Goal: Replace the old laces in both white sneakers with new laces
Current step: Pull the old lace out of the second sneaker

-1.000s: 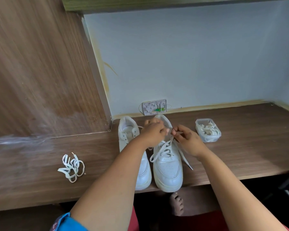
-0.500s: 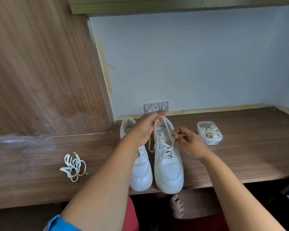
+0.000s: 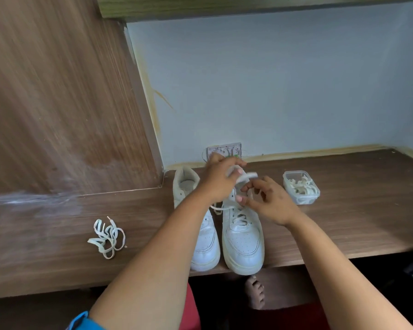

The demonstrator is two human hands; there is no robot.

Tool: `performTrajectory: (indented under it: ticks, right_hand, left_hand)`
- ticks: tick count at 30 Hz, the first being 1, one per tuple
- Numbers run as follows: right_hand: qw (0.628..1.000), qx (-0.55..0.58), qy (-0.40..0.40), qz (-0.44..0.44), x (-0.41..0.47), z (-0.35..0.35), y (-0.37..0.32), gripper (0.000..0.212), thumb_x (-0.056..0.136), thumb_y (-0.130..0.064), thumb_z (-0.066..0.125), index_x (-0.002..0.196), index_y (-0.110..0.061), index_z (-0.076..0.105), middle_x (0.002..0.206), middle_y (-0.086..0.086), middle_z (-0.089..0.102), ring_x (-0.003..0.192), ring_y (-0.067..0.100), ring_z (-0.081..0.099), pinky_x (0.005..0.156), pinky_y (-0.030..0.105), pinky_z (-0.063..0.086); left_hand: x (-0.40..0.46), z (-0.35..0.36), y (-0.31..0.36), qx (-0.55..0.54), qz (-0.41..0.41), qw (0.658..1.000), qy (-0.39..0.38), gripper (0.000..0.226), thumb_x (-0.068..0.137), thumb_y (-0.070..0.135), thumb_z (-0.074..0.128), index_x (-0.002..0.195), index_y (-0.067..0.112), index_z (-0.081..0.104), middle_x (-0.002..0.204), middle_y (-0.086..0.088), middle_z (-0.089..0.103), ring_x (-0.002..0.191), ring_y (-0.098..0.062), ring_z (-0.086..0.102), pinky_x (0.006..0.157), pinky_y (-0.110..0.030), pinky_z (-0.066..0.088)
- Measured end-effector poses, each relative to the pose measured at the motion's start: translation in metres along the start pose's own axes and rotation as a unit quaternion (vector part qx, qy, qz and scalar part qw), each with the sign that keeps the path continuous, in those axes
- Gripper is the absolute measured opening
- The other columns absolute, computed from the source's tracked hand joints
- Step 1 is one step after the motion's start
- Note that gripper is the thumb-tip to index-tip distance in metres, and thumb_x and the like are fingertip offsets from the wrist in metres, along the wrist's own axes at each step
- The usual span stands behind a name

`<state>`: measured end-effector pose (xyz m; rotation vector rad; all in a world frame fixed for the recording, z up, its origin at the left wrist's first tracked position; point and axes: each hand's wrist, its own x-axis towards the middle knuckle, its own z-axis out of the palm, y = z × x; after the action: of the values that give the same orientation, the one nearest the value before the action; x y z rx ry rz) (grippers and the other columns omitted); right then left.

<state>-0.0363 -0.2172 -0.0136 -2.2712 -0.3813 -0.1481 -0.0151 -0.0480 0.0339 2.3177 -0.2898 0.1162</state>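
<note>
Two white sneakers stand side by side at the desk's front edge, toes toward me. The left sneaker (image 3: 204, 244) has no lace that I can see. The right sneaker (image 3: 243, 239) is laced over its lower eyelets. My left hand (image 3: 218, 181) hovers above the right sneaker's collar and holds a white lace end (image 3: 246, 176) that arcs toward the right. My right hand (image 3: 268, 201) pinches the lace at the top right eyelets. A loose bundle of laces (image 3: 107, 236) lies on the desk at the left.
A clear plastic box (image 3: 301, 190) holding several white laces sits on the wooden desk (image 3: 355, 210) to the right of the sneakers. A wall socket (image 3: 223, 150) is behind them. A wooden panel rises at the left. My bare foot (image 3: 255, 292) is below the desk edge.
My left hand has pulled the lace end up and across toward the right. My right hand has shifted up to the top eyelets. The camera has tilted slightly.
</note>
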Motion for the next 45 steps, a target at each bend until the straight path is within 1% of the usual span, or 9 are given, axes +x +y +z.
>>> performTrajectory:
  ticks: [5,11,17,20,23,26,29,34,45]
  right_hand:
    - [0.996,0.068,0.018,0.05,0.001,0.022,-0.001,0.029,0.085,-0.036,0.071,0.11,-0.027,0.061,0.064,-0.006,0.061,0.057,0.003,0.055,0.061,0.015,0.042]
    - [0.945,0.306,0.088,0.07,0.012,0.01,0.009,0.09,0.092,-0.008,0.06,0.152,-0.039,0.0,0.136,-0.012,0.042,0.109,0.012,0.064,0.096,0.036,0.048]
    - [0.973,0.223,0.026,0.05,0.004,0.0,0.0,0.032,0.087,-0.015,0.067,0.116,-0.028,0.061,0.089,-0.007,0.063,0.082,0.014,0.059,0.074,0.029,0.046]
    - [0.987,0.152,-0.041,0.041,0.0,0.003,-0.006,0.041,0.084,-0.026,0.073,0.121,-0.028,0.056,0.071,-0.006,0.066,0.066,0.011,0.056,0.068,0.031,0.045]
    - [0.941,0.328,-0.041,0.08,0.0,0.01,-0.01,0.065,0.091,-0.01,0.064,0.141,-0.029,0.027,0.114,0.001,0.068,0.093,0.008,0.066,0.08,0.025,0.05]
    - [0.913,0.402,0.018,0.06,0.006,0.014,-0.002,0.077,0.093,0.006,0.052,0.152,-0.025,0.013,0.146,-0.003,0.042,0.123,0.007,0.052,0.095,0.025,0.048]
    - [0.905,0.421,0.044,0.048,0.008,0.008,0.003,0.06,0.092,0.013,0.046,0.139,-0.023,0.038,0.129,-0.002,0.057,0.116,0.011,0.058,0.093,0.023,0.05]
    - [0.969,0.242,0.019,0.044,0.006,0.011,0.003,0.037,0.093,0.005,0.046,0.105,-0.022,0.068,0.11,-0.01,0.069,0.109,0.005,0.059,0.096,0.024,0.043]
    - [0.991,0.13,0.009,0.038,0.005,0.013,0.0,0.034,0.095,-0.004,0.047,0.112,-0.024,0.069,0.111,-0.012,0.065,0.105,0.003,0.058,0.083,0.009,0.04]
  left_hand:
    - [0.0,0.006,-0.003,0.082,-0.026,0.995,-0.06,0.04,0.097,0.018,0.052,0.136,0.016,0.046,0.122,-0.007,0.055,0.108,-0.023,0.057,0.091,-0.031,0.046]
    - [-0.013,-0.011,-0.008,0.152,-0.102,0.951,-0.25,0.021,0.088,0.031,0.068,0.082,0.014,0.057,0.082,0.0,0.063,0.072,-0.012,0.058,0.066,-0.025,0.046]
    - [-0.003,-0.004,-0.011,0.139,-0.126,0.97,-0.152,0.017,0.09,0.02,0.055,0.086,0.005,0.062,0.086,-0.011,0.062,0.078,-0.024,0.057,0.066,-0.032,0.044]
    - [-0.003,0.007,0.001,-0.087,-0.084,0.992,-0.029,0.016,0.096,0.015,0.05,0.111,0.018,0.052,0.109,-0.008,0.064,0.098,-0.024,0.061,0.068,-0.027,0.047]
    - [-0.004,0.014,0.013,-0.325,-0.047,0.944,-0.02,0.056,0.098,-0.003,0.045,0.144,0.025,0.027,0.138,-0.006,0.048,0.123,-0.018,0.051,0.064,-0.01,0.048]
    - [-0.002,0.005,0.001,-0.173,-0.036,0.984,0.007,0.059,0.096,0.002,0.051,0.144,0.029,0.031,0.135,-0.005,0.052,0.12,-0.02,0.056,0.074,-0.018,0.049]
    - [0.0,-0.003,-0.017,0.077,-0.093,0.992,-0.024,0.021,0.092,0.022,0.061,0.111,0.014,0.061,0.103,-0.004,0.07,0.093,-0.023,0.067,0.08,-0.033,0.055]
    - [-0.009,0.009,-0.009,0.016,-0.271,0.922,-0.277,0.024,0.096,0.029,0.059,0.082,0.009,0.062,0.072,0.0,0.066,0.056,-0.006,0.054,0.05,-0.016,0.037]
    - [-0.011,0.009,-0.007,-0.074,-0.335,0.92,-0.19,0.016,0.088,0.017,0.059,0.076,0.008,0.063,0.061,0.001,0.058,0.045,-0.007,0.039,0.043,-0.016,0.028]
